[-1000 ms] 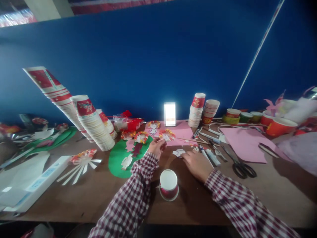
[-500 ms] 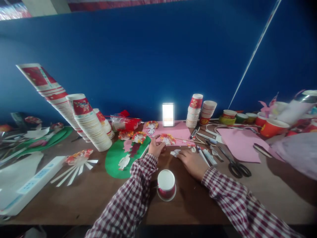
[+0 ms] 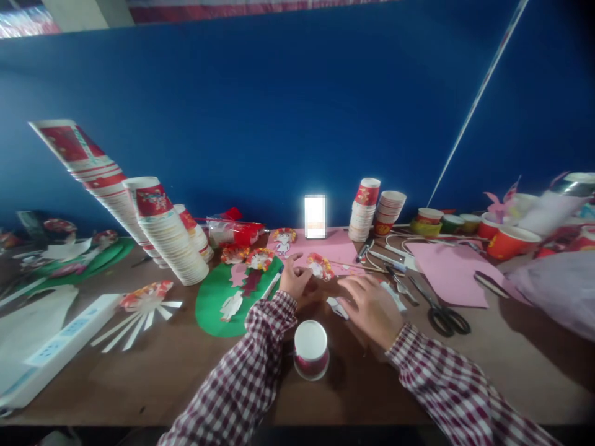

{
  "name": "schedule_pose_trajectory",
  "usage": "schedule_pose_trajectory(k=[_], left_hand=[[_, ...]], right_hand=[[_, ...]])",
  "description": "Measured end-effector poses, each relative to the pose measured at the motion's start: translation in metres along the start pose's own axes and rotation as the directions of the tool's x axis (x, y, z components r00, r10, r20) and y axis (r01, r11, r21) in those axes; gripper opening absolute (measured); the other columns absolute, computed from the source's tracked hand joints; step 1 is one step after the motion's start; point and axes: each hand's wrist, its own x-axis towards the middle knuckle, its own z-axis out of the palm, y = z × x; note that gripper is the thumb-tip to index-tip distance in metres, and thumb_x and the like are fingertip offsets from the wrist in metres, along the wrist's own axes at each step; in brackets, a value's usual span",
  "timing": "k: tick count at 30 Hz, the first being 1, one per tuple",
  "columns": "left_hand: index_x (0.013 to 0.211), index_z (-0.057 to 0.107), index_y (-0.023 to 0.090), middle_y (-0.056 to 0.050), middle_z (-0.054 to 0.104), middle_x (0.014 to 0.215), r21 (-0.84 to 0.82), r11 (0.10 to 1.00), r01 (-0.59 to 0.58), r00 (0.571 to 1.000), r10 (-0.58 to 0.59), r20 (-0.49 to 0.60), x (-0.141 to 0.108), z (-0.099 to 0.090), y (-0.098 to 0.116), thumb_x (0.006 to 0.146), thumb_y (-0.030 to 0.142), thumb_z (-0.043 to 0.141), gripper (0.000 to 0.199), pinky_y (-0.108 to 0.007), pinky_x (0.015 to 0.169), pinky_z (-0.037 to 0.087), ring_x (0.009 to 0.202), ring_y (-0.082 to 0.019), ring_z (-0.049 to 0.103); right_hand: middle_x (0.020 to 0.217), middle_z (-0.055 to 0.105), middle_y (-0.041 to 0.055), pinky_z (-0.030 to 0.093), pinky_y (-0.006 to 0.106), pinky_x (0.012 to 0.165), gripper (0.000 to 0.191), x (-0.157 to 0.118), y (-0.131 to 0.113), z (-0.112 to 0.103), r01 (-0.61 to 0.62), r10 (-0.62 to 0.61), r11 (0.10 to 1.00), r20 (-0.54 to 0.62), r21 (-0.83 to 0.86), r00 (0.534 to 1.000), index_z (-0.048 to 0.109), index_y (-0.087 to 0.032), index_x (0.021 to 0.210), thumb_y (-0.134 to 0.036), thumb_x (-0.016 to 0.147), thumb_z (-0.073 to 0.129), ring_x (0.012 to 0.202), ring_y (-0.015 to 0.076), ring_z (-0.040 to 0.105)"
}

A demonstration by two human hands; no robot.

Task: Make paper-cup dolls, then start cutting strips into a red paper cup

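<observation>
My left hand [image 3: 296, 282] is over the table's middle, thumb and fingers curled close together at the lower edge of a red-and-yellow paper figure [image 3: 320, 266]; what its fingertips pinch is too small to name. To the right, my right hand [image 3: 372, 306] is raised slightly with its fingers apart and nothing visible in it. Partly beneath its fingers lies a small white paper cutout [image 3: 336, 307]. An upside-down paper cup [image 3: 311, 348] stands between my forearms. Left of my left hand is a green paper sheet [image 3: 211, 303] bearing a white figure cutout [image 3: 231, 305].
Tall cup stacks [image 3: 171, 235] lean at the left, near a white power strip [image 3: 60, 347]. Shorter stacks [image 3: 363, 210] and a bright phone [image 3: 315, 217] stand at the back. Black scissors [image 3: 441, 316], pens and pink paper [image 3: 450, 272] lie at the right.
My right hand has lifted off the table with its fingers spread. The red-and-yellow figure has shifted and turned near my left hand, and its fingers have drawn together.
</observation>
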Motion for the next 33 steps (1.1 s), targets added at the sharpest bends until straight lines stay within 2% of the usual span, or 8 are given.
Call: schedule_pose_trajectory(k=[4,10,15,18,24,27,30,33], left_hand=[[0.122,0.039,0.019,0.005,0.058,0.056,-0.125,0.992,0.013,0.994,0.000,0.105,-0.005,0.005,0.004,0.069,0.027,0.065,0.059,-0.017,0.049,0.040,0.046,-0.008,0.052],[0.117,0.046,0.017,0.006,0.054,0.055,-0.272,0.953,0.136,0.969,-0.070,0.237,-0.009,0.011,0.012,0.065,0.037,0.069,0.060,-0.019,0.050,0.040,0.047,-0.007,0.048],[0.095,0.066,0.020,0.000,0.058,0.071,0.008,0.989,-0.149,0.988,0.149,0.036,-0.012,0.008,0.026,0.056,0.027,0.078,0.041,-0.018,0.056,0.040,0.061,-0.009,0.049],[0.082,0.070,0.021,-0.005,0.064,0.088,0.091,0.969,-0.231,0.971,0.223,0.089,-0.012,0.006,0.030,0.054,0.019,0.078,0.028,-0.022,0.070,0.044,0.082,-0.016,0.056],[0.079,0.070,0.016,-0.005,0.068,0.076,0.066,0.992,-0.106,0.974,0.090,0.210,-0.009,0.006,0.021,0.062,0.013,0.071,0.018,-0.024,0.068,0.047,0.069,-0.014,0.060],[0.074,0.069,0.015,-0.004,0.068,0.072,0.078,0.997,-0.028,0.990,0.017,0.141,-0.003,0.002,0.015,0.061,0.011,0.069,0.014,-0.022,0.065,0.047,0.065,-0.013,0.060],[0.069,0.068,0.015,-0.002,0.065,0.066,-0.003,0.987,0.161,0.987,-0.161,0.000,0.006,-0.005,0.006,0.059,0.009,0.069,0.012,-0.020,0.056,0.045,0.058,-0.010,0.056],[0.073,0.065,0.014,-0.002,0.065,0.069,-0.097,0.955,0.280,0.958,-0.285,-0.040,0.010,-0.008,-0.002,0.059,0.011,0.069,0.015,-0.019,0.052,0.044,0.057,-0.010,0.058]], right_hand=[[0.125,0.050,0.0106,0.030,0.042,0.100,0.041,0.022,-0.009,0.006,0.011,-0.015,0.999,-0.078,-0.050,0.997,0.051,-0.018,0.119,-0.030,0.080,0.058,0.118,0.0282,0.038],[0.118,0.055,0.0102,0.033,0.039,0.095,0.024,0.044,-0.011,0.015,0.029,-0.033,0.998,-0.097,-0.050,0.995,0.058,-0.019,0.107,-0.018,0.086,0.047,0.115,0.0259,0.039],[0.083,0.064,0.0065,0.039,0.032,0.081,0.008,0.056,0.004,0.007,-0.021,0.019,0.997,0.026,0.079,0.999,0.061,-0.018,0.081,-0.018,0.078,0.054,0.086,0.0209,0.054],[0.072,0.064,0.0024,0.040,0.026,0.067,0.007,0.064,0.012,0.002,-0.067,0.019,0.966,0.189,0.251,0.982,0.061,-0.018,0.079,-0.020,0.074,0.057,0.071,0.0165,0.056],[0.087,0.064,0.0045,0.044,0.025,0.067,0.028,0.067,0.024,0.009,-0.163,0.071,0.900,0.232,0.406,0.970,0.055,-0.015,0.097,-0.026,0.072,0.061,0.076,0.0150,0.059],[0.104,0.060,0.0101,0.046,0.029,0.075,0.049,0.055,0.028,0.014,-0.182,0.170,0.875,0.066,0.448,0.983,0.045,-0.015,0.114,-0.034,0.073,0.063,0.090,0.0181,0.059],[0.096,0.061,0.0092,0.046,0.031,0.074,0.029,0.029,0.027,0.015,-0.217,0.251,0.910,-0.051,0.352,0.967,0.049,-0.016,0.105,-0.032,0.082,0.053,0.086,0.0187,0.058],[0.092,0.062,0.0061,0.044,0.032,0.078,0.013,-0.001,0.020,0.015,-0.021,-0.005,0.985,0.149,0.170,0.989,0.057,-0.019,0.093,-0.027,0.082,0.054,0.088,0.0196,0.056]])
